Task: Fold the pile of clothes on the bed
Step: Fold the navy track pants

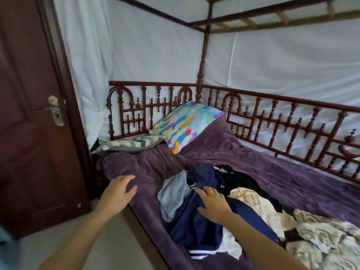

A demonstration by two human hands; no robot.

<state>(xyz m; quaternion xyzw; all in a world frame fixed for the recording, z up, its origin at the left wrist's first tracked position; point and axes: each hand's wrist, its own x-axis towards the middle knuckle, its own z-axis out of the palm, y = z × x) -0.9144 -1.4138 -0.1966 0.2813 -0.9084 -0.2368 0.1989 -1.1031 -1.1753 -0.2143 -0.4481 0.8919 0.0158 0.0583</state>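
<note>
A pile of clothes lies on the purple bedspread (253,168). On top is a navy garment (196,227) with white stripes at its hem. A light blue piece (173,193) sits at its left, a black one (241,180) behind it, and a cream patterned fabric (321,236) spreads to the right. My right hand (213,202) hovers over or rests on the navy garment, fingers spread and straight. My left hand (118,190) is out over the bed's near left edge, fingers loosely extended, holding nothing.
Two pillows lie at the head: a colourful one (187,125) and a grey-white patterned one (132,144). A carved red-brown wooden rail (272,121) runs along the head and far side. A dark door (35,114) stands at left, with floor (58,240) below.
</note>
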